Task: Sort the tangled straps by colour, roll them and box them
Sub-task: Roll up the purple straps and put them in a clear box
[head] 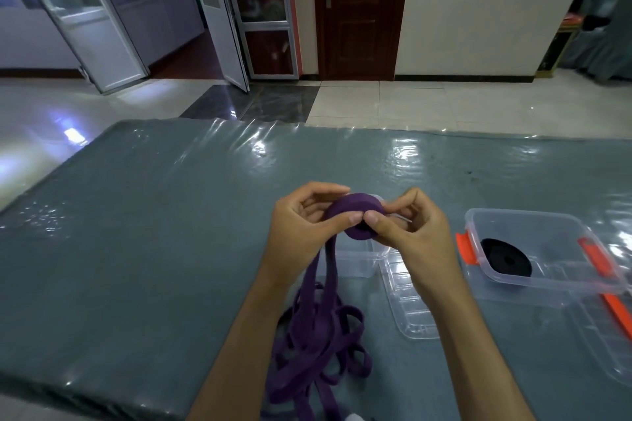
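I see both hands raised over the table, the left hand (301,225) and right hand (407,232) each pinching the purple roll (355,215), its loose tail (321,345) heaped below. My worry: if either thumb slackens, the coil springs open, or the tangled tail snags and pulls it crooked.

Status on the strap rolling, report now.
Both hands, left hand and right hand, gripping the purple roll. Loose purple strap piled below, unrolled. Black roll boxed in the clear box. Nothing blocking.
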